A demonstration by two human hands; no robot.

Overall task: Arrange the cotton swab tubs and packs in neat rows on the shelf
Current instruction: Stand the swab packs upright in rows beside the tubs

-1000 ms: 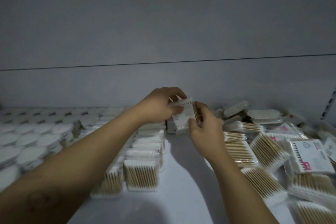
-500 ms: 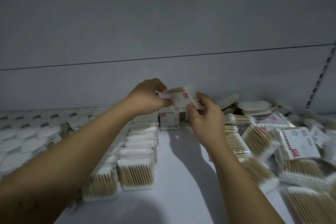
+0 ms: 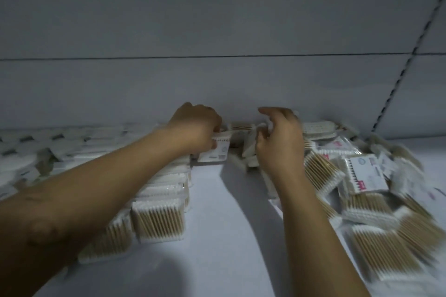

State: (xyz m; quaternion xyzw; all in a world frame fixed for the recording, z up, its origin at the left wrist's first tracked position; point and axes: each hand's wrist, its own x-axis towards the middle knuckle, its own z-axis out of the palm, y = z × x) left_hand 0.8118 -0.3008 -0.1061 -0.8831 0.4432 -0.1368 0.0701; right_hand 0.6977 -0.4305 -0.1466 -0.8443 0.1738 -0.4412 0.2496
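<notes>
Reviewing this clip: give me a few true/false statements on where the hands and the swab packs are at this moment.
1. The left hand grips a labelled pack at the far end of the neat row. True.
2. The loose heap of packs lies on the person's left. False: the heap lies on their right.
3. Round white tubs stand at the far left. True.
4. Both hands hold that labelled pack. False: the right hand is apart from it, over packs near the back wall.
5. A bare strip of shelf separates the row from the heap. True.
</notes>
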